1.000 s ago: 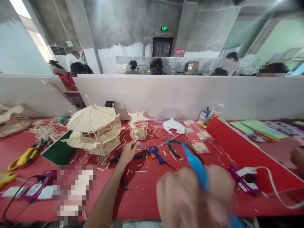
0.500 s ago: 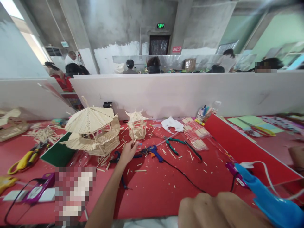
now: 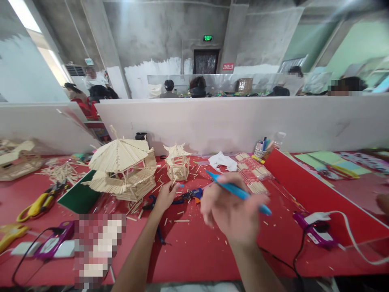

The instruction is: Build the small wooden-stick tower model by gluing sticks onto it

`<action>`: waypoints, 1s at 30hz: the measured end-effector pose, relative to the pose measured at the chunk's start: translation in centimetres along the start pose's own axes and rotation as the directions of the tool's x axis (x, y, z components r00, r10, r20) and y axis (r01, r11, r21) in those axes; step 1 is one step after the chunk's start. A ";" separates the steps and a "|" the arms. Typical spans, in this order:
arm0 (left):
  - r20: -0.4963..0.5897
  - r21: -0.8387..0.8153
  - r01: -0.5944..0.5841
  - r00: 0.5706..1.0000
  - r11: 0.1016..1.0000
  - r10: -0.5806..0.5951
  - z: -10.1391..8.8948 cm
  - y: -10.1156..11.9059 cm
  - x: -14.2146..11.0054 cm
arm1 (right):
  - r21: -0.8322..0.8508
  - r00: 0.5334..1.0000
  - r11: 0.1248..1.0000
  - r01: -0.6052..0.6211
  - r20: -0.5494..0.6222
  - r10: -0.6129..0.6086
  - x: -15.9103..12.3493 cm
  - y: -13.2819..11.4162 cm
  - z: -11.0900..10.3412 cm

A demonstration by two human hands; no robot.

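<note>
My left hand point(image 3: 165, 198) is closed in a pinch just in front of the small stick pavilion point(image 3: 178, 163). A thin pale wooden stick point(image 3: 174, 182) pokes up at its fingers, and a small blue piece shows by the fingertips. My right hand point(image 3: 232, 215), blurred by motion, is raised over the red table. It holds a slim blue pen-like tool point(image 3: 232, 190), which slants across the fingers with its pointed end to the left. Between the hands lies a blue glue gun point(image 3: 194, 194), partly hidden by the right hand.
A larger stick pavilion point(image 3: 120, 170) stands on the left beside a green board point(image 3: 80, 192). Yellow-handled cutters point(image 3: 39, 205) and a purple power strip point(image 3: 54, 241) lie further left. Bundled sticks point(image 3: 252, 172) are behind my right hand. A red board point(image 3: 322, 194) stands on the right.
My right hand has swung from the lower right up to the middle, turned over, bringing the blue tool with it. My left hand stays by the small pavilion. The view has shifted slightly.
</note>
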State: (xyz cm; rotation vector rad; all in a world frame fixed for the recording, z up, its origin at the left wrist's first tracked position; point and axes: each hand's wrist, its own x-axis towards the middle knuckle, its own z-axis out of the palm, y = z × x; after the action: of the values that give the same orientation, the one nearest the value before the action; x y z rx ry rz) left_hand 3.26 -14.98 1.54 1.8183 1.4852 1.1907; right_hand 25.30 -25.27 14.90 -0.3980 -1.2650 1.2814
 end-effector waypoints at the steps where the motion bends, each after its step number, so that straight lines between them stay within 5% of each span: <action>1: -0.003 -0.002 -0.008 1.000 1.000 0.008 0.0 0.0 0.0 | 0.044 1.000 0.999 0.012 -0.014 -0.012 1.5 1.6 -0.3; 5: -0.010 -0.013 -0.026 1.000 1.000 0.026 0.1 -0.2 -0.1 | 0.004 0.982 0.990 -0.141 -0.124 0.140 5.0 8.7 -4.3; 10: 0.002 -0.054 0.000 1.000 0.999 0.000 0.2 0.1 -0.1 | -0.099 0.939 0.954 -0.282 -0.234 0.254 4.9 14.0 -8.2; 20: 0.015 -0.148 0.013 1.000 0.989 -0.011 0.5 0.8 -0.1 | -0.059 0.938 0.953 -0.298 -0.203 0.280 4.3 17.2 -8.7; 30: -0.003 -0.255 0.002 1.000 0.967 -0.003 0.7 1.2 -0.1 | -0.120 0.930 0.937 -0.327 -0.215 0.297 3.8 17.2 -8.1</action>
State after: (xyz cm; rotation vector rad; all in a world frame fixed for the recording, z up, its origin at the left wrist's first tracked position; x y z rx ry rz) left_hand 4.44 -15.27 2.13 1.6412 1.2696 1.3172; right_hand 23.16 -13.13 -0.04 -0.8448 -1.1680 1.3764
